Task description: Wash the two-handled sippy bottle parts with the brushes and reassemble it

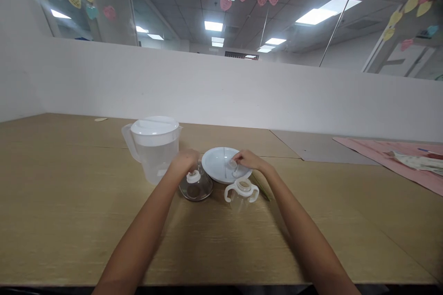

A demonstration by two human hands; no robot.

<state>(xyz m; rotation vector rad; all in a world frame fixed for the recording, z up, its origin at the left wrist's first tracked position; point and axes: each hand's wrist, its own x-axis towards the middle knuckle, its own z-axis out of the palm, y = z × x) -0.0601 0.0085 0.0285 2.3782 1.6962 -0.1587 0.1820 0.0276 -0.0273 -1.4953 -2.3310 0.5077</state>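
Note:
My left hand (187, 161) is over a clear glass vessel (196, 191), beside its handle; the fingers are mostly hidden. A small white nipple-like cap (193, 176) shows just below that hand. My right hand (245, 158) is closed, its fingertips pinching a small translucent piece (232, 164) over the white plate (214, 163). A thin dark line crosses the plate, and another small clear piece lies at its right side. In front of the plate stands an open clear bottle with two white handles (244, 189).
A translucent lidded pitcher (155, 150) stands left of the glass vessel. A thin greenish strip (262, 187) lies right of the plate. Farther right are a grey sheet (321, 150) and a pink cloth (384, 154) with items on it. A white wall (221, 92) rises behind the table (86, 203).

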